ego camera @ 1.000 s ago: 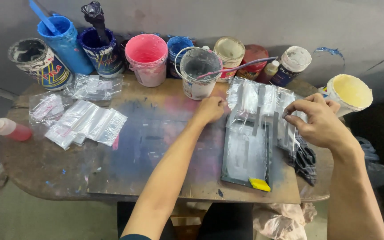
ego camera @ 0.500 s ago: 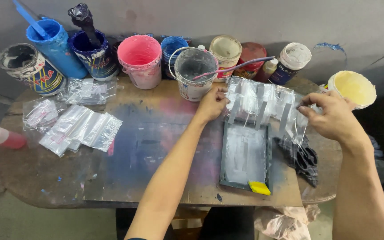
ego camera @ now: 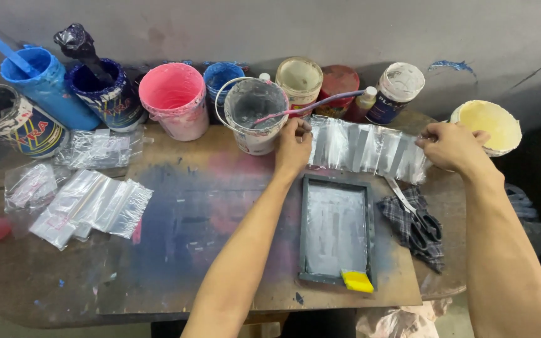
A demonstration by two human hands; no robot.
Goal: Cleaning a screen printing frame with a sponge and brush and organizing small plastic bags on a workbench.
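L hand [ego camera: 293, 148] & R hand [ego camera: 451, 146] pinching fanned clear bags [ego camera: 366, 149] shut-fingered at either end, just beyond the screen frame [ego camera: 336, 230].

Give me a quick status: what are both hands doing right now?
Left hand and right hand each grip one end of a fanned row of clear plastic bags, above the grey framed printing screen. Black scissors lie beside the screen, apart.
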